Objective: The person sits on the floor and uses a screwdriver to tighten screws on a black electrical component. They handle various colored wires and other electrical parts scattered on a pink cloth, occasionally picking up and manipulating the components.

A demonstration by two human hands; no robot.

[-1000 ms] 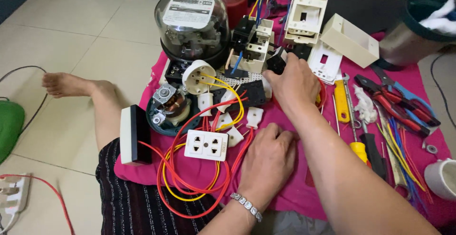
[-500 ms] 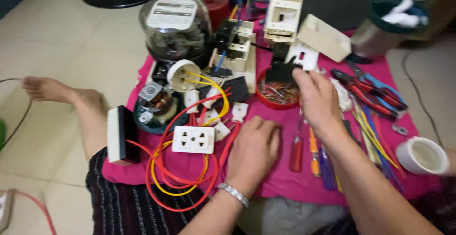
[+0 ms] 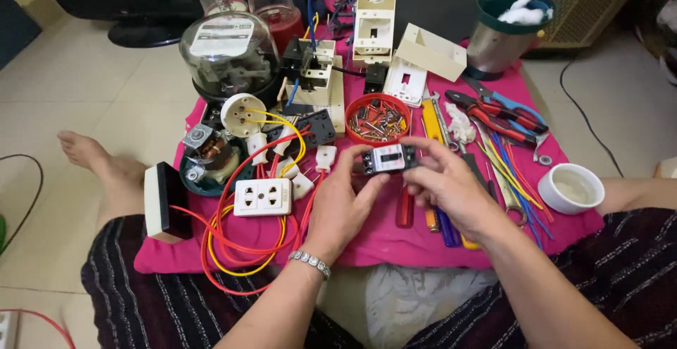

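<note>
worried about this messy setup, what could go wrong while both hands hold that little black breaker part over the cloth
The small black part is pinched only by fingertips of the left hand and right hand; a slip could drop it among the screwdrivers. The open red dish of screws sits close and could be knocked. The red wires loop near the left wrist and might snag.

A small breaker (image 3: 388,158) sits at the middle of the frame, between the left hand (image 3: 343,204) and the right hand (image 3: 451,187), above the cloth (image 3: 381,240) that fills the centre. Just above it lies a bowl of screws (image 3: 378,118), and left of the hands a double socket (image 3: 262,197) rests on coiled wires (image 3: 233,247), with a domed meter (image 3: 229,54) at the upper left. Pliers (image 3: 497,115) lie at the upper right, a cup (image 3: 571,187) at the right edge of the cloth.
</note>
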